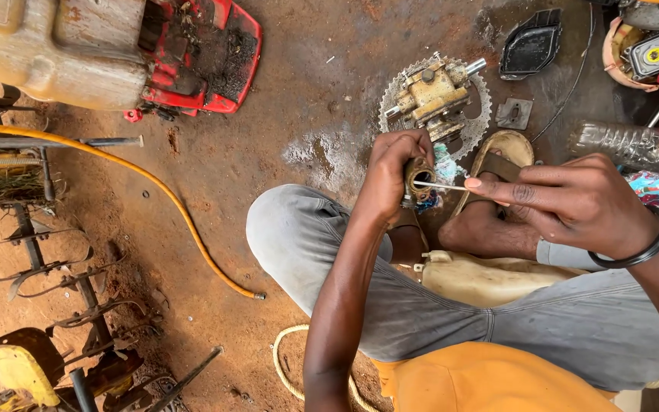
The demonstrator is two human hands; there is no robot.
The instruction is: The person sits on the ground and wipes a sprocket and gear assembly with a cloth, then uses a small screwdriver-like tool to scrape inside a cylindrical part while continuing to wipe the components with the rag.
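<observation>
Left hand [390, 177] grips a round metal part [419, 180]; right hand [573, 200] pinches a thin rod [445, 185] lying level, tip pointing left into it.

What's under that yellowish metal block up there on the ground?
A toothed sprocket wheel lies flat under the yellowish metal block; its teeth ring the block. The wheel's centre is covered, so how they join cannot be seen.

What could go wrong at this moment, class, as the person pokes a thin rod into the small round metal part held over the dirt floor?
1. The thin pale rod, pinched only by the right hand, might bend or snap inside the small round metal part.
2. The left hand holds that part unsupported above the reddish dirt floor; if dropped, grit could get in.
</observation>
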